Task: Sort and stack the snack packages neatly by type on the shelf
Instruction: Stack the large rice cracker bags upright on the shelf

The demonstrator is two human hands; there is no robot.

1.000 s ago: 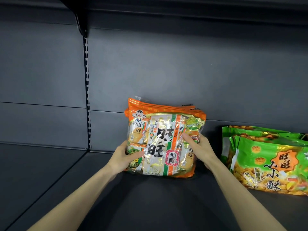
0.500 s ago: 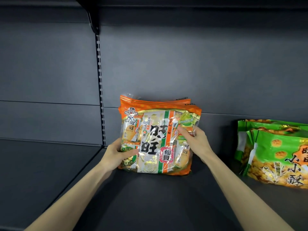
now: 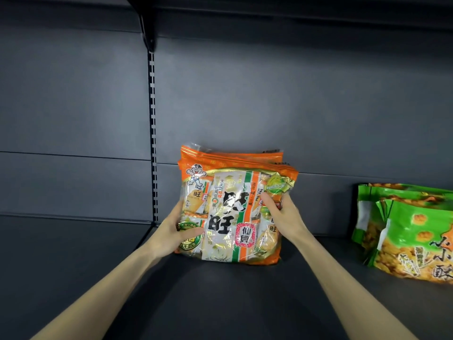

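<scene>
An orange rice-cracker package stands upright on the dark shelf, leaning on more orange packages behind it against the back wall. My left hand grips the front package's lower left edge, thumb across its face. My right hand holds its right side, fingers pressed on the front. To the right, green snack packages stand in their own stack, partly cut off by the frame edge.
A slotted vertical upright divides the grey back panel just left of the orange stack. Another shelf section lies to the left. An upper shelf bracket hangs overhead.
Both hands stay on the orange package. The view has shifted so the orange stack and the green packages sit further right; the green stack is more cut off.
</scene>
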